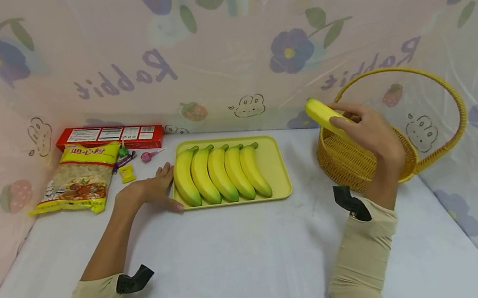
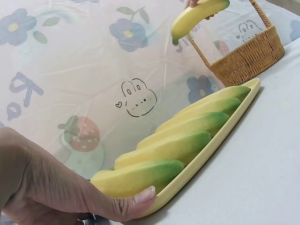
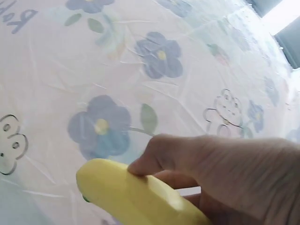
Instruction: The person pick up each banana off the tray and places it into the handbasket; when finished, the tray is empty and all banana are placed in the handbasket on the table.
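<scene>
My right hand point(image 1: 368, 128) grips a yellow banana point(image 1: 321, 113) above the left side of a wicker basket point(image 1: 344, 163). In the right wrist view the thumb lies on top of the banana point(image 3: 126, 190), with fingers curled beneath it. Several bananas point(image 1: 220, 173) lie side by side on a pale yellow tray point(image 1: 279, 174), stems toward the back. At the tray's left edge rests my left hand point(image 1: 152, 192), fingers stretched along the side and thumb at the front corner. The left wrist view has that thumb against the tray's rim point(image 2: 187, 185), beside the nearest banana point(image 2: 140, 178).
Left of the tray lie a yellow food bag point(image 1: 83, 178), a red box point(image 1: 148, 136), a pink lollipop point(image 1: 146, 157) and a small yellow wrapped candy point(image 1: 127, 173). The basket's tall handle point(image 1: 458, 107) arches up at the right. A printed curtain point(image 1: 217, 47) backs the white table point(image 1: 234, 259).
</scene>
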The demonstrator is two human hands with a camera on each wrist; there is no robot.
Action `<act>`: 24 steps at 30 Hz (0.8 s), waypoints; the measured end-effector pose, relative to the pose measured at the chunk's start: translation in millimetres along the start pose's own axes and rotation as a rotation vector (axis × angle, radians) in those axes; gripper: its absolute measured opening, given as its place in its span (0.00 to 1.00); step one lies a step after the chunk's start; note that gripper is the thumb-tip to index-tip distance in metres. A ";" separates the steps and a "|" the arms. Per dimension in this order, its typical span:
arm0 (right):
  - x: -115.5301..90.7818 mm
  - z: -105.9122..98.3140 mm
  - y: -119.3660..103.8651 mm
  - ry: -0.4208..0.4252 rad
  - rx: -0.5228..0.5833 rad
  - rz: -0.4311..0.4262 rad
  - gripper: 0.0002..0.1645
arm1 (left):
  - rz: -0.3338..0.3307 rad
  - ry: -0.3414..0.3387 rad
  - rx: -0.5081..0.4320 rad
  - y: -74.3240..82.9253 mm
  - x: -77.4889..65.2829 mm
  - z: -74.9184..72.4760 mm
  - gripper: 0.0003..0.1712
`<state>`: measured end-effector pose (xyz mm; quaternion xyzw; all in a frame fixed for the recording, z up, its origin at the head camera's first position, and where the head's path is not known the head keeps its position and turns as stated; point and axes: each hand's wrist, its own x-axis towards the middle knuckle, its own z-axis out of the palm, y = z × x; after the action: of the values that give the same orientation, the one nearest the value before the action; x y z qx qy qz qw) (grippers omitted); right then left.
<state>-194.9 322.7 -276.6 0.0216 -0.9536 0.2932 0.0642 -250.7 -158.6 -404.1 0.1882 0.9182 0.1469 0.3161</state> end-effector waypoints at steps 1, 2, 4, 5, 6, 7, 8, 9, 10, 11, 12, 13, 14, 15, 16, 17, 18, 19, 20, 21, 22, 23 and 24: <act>-3.2 -2.4 3.5 0.017 0.002 0.008 0.32 | -0.001 0.000 -0.001 0.2 -0.1 0.0 0.75; -6.3 -4.9 7.2 0.033 0.004 0.012 0.31 | -0.003 -0.002 0.000 0.2 0.0 0.1 0.75; -12.2 -9.6 14.8 0.059 0.010 0.020 0.31 | -0.007 -0.007 0.002 0.7 0.3 0.4 0.75; -14.9 -12.0 18.4 0.068 0.004 0.031 0.31 | -0.007 -0.008 0.004 0.9 0.3 0.5 0.75; -17.5 -14.3 21.8 0.071 -0.003 0.048 0.32 | -0.008 -0.010 0.005 1.1 0.6 0.6 0.75; -19.7 -16.6 25.1 0.072 -0.008 0.062 0.33 | -0.007 -0.010 0.005 1.2 0.9 0.5 0.75; -21.6 -19.1 28.4 0.070 -0.015 0.075 0.34 | -0.006 -0.011 0.005 1.4 1.1 0.2 0.75; -23.1 -21.6 31.8 0.063 -0.029 0.093 0.36 | -0.004 -0.010 0.003 1.6 1.3 -0.1 0.75; -24.5 -23.5 34.9 0.055 -0.048 0.109 0.37 | -0.002 -0.009 0.001 1.6 1.6 -0.6 0.75; -25.5 -25.1 38.3 0.047 -0.071 0.123 0.39 | 0.001 -0.006 -0.001 1.6 1.8 -1.0 0.75; -26.2 -26.1 42.0 0.038 -0.084 0.131 0.40 | 0.004 -0.005 -0.002 1.6 1.9 -1.5 0.75; -26.4 -26.8 46.3 0.035 -0.096 0.132 0.40 | 0.005 -0.004 -0.003 1.4 1.9 -1.8 0.75; -26.4 -26.8 51.0 0.031 -0.111 0.132 0.40 | 0.003 -0.002 -0.004 1.1 1.9 -2.1 0.75; -26.2 -26.5 56.5 0.028 -0.134 0.131 0.40 | 0.004 -0.003 -0.006 1.1 1.7 -2.2 0.75; -25.9 -25.3 61.9 0.032 -0.154 0.130 0.39 | 0.003 -0.004 -0.006 0.8 1.4 -2.2 0.75; -25.4 -24.0 68.0 0.037 -0.175 0.124 0.38 | 0.002 -0.005 -0.007 0.5 1.2 -2.0 0.75; -24.6 -22.3 74.3 0.040 -0.190 0.123 0.37 | 0.003 -0.006 -0.008 0.2 0.7 -1.6 0.75; -23.6 -20.4 80.6 0.042 -0.212 0.123 0.36 | 0.001 -0.007 -0.010 -0.1 0.3 -1.2 0.75; -22.5 -18.4 86.6 0.032 -0.217 0.129 0.35 | 0.001 -0.007 -0.011 -0.1 -0.3 -0.9 0.75; -21.0 -16.1 92.3 0.024 -0.224 0.137 0.35 | 0.000 -0.007 -0.011 -0.1 -0.8 -0.5 0.75; -19.2 -13.6 97.3 0.016 -0.227 0.143 0.34 | -0.003 -0.006 -0.011 -0.2 -1.2 -0.2 0.75; -17.3 -11.2 102.1 0.002 -0.224 0.156 0.33 | -0.006 -0.005 -0.011 0.0 -1.7 0.0 0.75; -14.9 -8.6 106.5 -0.010 -0.222 0.172 0.33 | -0.007 -0.004 -0.011 0.2 -2.2 0.0 0.75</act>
<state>-187.6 415.6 -330.8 -0.0658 -0.9789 0.1903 0.0360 -249.0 -159.4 -402.8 0.1836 0.9174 0.1503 0.3194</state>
